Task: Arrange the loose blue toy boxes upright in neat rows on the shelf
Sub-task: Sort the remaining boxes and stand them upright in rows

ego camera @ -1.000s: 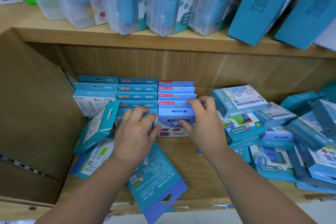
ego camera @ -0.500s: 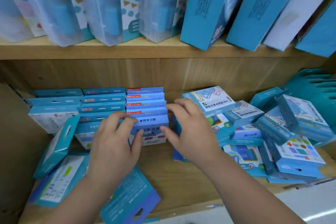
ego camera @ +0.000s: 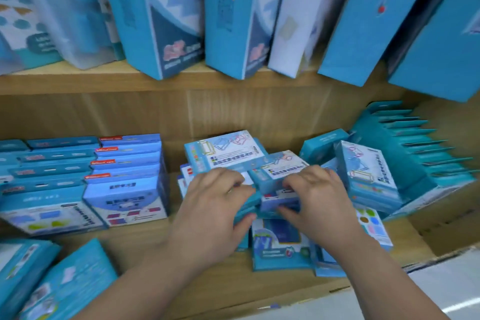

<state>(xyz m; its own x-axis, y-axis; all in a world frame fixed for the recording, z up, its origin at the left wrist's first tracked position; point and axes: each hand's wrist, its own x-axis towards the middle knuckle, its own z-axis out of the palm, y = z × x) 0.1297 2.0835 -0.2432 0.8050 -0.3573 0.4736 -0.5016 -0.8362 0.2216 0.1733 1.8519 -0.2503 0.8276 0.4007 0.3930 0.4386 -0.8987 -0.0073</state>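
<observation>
Left hand [ego camera: 215, 210]: lay over the left side of the heap, fingers curled on top and thumb tucked under the edge of a teal box [ego camera: 250, 201]. It looked like a grip, though motion blur left the exact box uncertain.
Right hand [ego camera: 319, 202]: fingers hooked over the near edge of a printed box [ego camera: 279, 167], thumb below it; a pinch hold, not wide open.
Held boxes: touching each other, tilted, in the middle of the shelf [ego camera: 145, 249], directly under both hands.
Loose pile [ego camera: 223, 150]: all round the hands; some boxes flat beneath them, one leaning box [ego camera: 368, 174] just to the right, others lying face up near the front edge.
Upright rows [ego camera: 124, 176]: stood to the left of the hands, apart from the pile, tabs up and packed close, several rows side by side.
Lower-left boxes [ego camera: 65, 280]: lay flat and askew at the front corner, not in any row.
Progress: judged roughly half done; left rows set, centre pile and front strays not yet stood up.
Beyond: a teal row [ego camera: 415, 150] at far right leaned back; tall boxes [ego camera: 168, 21] lined the upper shelf [ego camera: 130, 83].
</observation>
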